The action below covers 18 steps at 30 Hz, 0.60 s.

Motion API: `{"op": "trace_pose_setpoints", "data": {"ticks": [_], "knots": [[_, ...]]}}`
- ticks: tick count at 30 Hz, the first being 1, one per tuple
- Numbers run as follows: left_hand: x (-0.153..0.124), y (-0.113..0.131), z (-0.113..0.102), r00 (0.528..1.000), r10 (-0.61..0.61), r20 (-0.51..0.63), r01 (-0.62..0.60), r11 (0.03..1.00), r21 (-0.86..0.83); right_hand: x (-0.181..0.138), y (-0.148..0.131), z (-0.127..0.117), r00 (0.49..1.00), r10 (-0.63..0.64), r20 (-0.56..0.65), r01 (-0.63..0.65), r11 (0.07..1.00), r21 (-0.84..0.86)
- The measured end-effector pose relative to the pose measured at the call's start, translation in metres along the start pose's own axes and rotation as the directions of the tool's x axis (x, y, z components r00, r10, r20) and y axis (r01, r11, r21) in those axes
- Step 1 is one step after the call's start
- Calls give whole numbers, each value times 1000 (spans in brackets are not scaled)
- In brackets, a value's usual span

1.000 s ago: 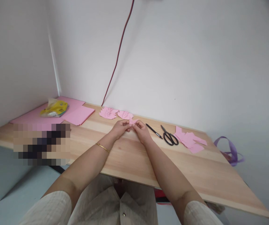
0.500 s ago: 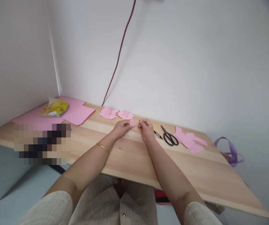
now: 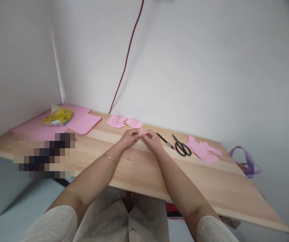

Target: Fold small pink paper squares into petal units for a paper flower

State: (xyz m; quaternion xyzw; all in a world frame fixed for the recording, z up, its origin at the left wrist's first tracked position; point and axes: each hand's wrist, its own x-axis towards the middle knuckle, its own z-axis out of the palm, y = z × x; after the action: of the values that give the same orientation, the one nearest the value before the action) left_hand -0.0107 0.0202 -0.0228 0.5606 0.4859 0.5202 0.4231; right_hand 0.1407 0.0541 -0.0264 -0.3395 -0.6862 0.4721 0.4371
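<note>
Between my two hands is a small pink paper piece [image 3: 142, 133] with pointed parts sticking up. My left hand [image 3: 130, 138] pinches its left side, with a thin gold bangle on that wrist. On its right side the fingers of my right hand [image 3: 152, 141] are closed on the same piece, and both hands are close together. Just behind them lie two pink folded paper shapes with jagged edges, one on the left [image 3: 116, 121] and one on the right [image 3: 134, 123]. A black pen [image 3: 165, 140] rests right of my right hand, beside black-handled scissors [image 3: 181, 146].
Pink paper scraps [image 3: 203, 149] lie right of the scissors. Pink sheets [image 3: 84, 123] are stacked at the left, with a yellow plastic packet [image 3: 58, 116] on top. A blurred patch covers the table's left front. Purple ribbon [image 3: 247, 163] hangs past the right edge; a red cable [image 3: 125, 64] runs down the wall.
My right hand has moved left, closer to my left hand, and now grips the paper nearer its middle. More of the pen shows. The left hand is nearly still.
</note>
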Motion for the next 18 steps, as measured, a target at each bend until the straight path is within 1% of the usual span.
{"op": "trace_pose_setpoints", "data": {"ticks": [4,6,10,13,15,18], "knots": [[-1,3,0,1000,12,19,-12,999,35,2,2,-2,1000,-2,24,2,1000,11],[-1,4,-1,999,23,27,-24,998,60,2,2,-3,1000,4,13,-4,1000,-7],[0,5,-6,999,47,18,-49,989,137,2,0,-6,996,34,-79,-43,992,-118],[2,5,-9,998,56,2,-56,982,182,3,-3,-10,991,8,-130,-37,975,-220],[2,4,-11,998,54,-10,-51,980,190,5,-4,-14,987,9,-163,-45,975,-219],[2,3,-12,999,37,-28,-31,984,173,8,-4,-20,966,45,-253,-88,983,-159]]}}
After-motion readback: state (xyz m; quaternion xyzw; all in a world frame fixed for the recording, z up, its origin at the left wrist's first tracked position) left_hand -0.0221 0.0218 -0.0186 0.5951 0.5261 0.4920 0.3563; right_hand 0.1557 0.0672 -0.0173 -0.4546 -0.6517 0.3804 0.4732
